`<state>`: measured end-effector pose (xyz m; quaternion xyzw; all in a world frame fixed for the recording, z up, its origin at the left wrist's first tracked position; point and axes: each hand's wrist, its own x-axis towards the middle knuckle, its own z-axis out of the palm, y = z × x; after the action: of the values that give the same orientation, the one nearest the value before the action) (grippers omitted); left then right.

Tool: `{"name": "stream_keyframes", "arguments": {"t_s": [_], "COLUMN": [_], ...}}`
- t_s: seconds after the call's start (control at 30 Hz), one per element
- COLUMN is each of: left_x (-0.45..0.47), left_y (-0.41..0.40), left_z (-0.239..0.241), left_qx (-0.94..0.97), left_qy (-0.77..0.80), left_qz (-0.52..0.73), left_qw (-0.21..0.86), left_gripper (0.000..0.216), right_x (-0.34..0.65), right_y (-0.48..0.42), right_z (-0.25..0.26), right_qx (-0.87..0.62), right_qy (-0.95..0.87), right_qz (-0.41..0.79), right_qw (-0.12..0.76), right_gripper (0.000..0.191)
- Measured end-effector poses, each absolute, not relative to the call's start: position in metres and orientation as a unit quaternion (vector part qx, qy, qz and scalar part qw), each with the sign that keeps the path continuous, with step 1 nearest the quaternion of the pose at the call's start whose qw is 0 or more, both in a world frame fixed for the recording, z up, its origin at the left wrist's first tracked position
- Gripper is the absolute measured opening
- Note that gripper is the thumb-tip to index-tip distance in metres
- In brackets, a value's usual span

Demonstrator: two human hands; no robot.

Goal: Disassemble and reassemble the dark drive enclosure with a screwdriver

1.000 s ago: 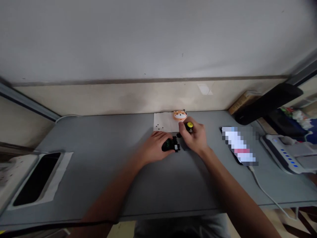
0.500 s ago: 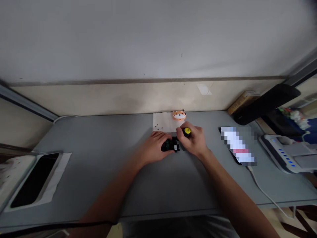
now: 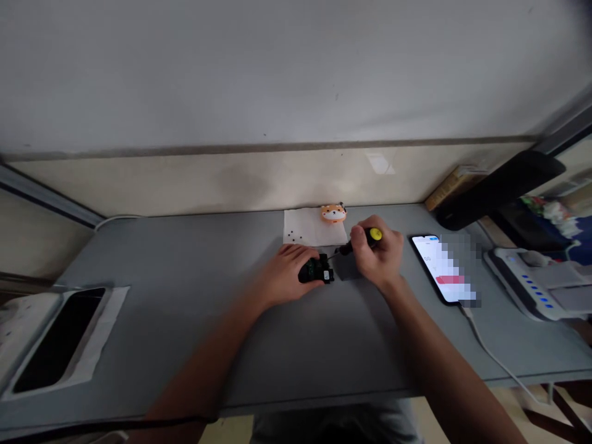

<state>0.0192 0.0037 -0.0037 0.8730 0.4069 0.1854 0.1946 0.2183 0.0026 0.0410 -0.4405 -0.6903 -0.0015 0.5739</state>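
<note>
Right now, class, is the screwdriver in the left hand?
No, the right hand grips the screwdriver, while the left hand holds the dark device.

You have a flat, grey-topped table (image 3: 185,345) before you. Against its wall-side edge, near the middle, lies a rectangular sheet of white paper (image 3: 303,225). On your right rest a slim, dark-edged phone with a lit screen (image 3: 433,265) and a pale, blocky power strip with blue lights (image 3: 539,287). On your left lies a partly covered white sheet (image 3: 107,336).
</note>
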Motion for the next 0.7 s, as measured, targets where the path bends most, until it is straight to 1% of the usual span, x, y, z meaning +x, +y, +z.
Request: {"name": "stream_keyframes", "arguments": {"t_s": [0.1, 0.4, 0.7], "left_x": [0.019, 0.02, 0.02], "left_y": [0.004, 0.005, 0.004], "left_z": [-0.004, -0.007, -0.006], "left_qx": [0.873, 0.873, 0.877], "left_qy": [0.407, 0.404, 0.404], "left_qz": [0.187, 0.192, 0.184], "left_qw": [0.192, 0.194, 0.186], "left_gripper": [0.034, 0.033, 0.037], "right_x": [0.219, 0.212, 0.21], "right_y": [0.003, 0.006, 0.008], "right_z": [0.04, 0.027, 0.025], "right_qx": [-0.454, -0.471, -0.467], "right_qy": [-0.678, -0.683, -0.679], "right_qz": [0.011, 0.098, 0.092], "right_qw": [0.578, 0.55, 0.559], "right_gripper": [0.03, 0.034, 0.031]}}
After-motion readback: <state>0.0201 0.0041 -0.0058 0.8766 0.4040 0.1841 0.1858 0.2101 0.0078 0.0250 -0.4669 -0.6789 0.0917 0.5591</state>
